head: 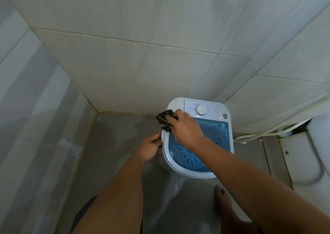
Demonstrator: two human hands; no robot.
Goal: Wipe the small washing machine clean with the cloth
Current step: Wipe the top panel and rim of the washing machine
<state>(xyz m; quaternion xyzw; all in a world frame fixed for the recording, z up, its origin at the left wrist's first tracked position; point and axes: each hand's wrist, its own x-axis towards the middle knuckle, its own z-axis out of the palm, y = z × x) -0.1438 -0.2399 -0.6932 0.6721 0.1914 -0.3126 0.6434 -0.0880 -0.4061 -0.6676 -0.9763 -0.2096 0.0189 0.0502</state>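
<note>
Wiping the small washing machine (221, 162) in a tiled corner.
Right hand (185, 128) presses a dark cloth (163, 119) on its rim; left hand (151, 148) grips its side.

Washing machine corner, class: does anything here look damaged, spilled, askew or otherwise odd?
Nothing is clearly damaged or spilled. The washing machine stands upright with its blue lid closed. Only the white hose trails loosely across the floor beside it.

A home bathroom is shown. Pale wall tiles (139, 69) are seen at twelve o'clock, a toilet (307, 155) at three, a small washing machine (198, 137) between.
</note>
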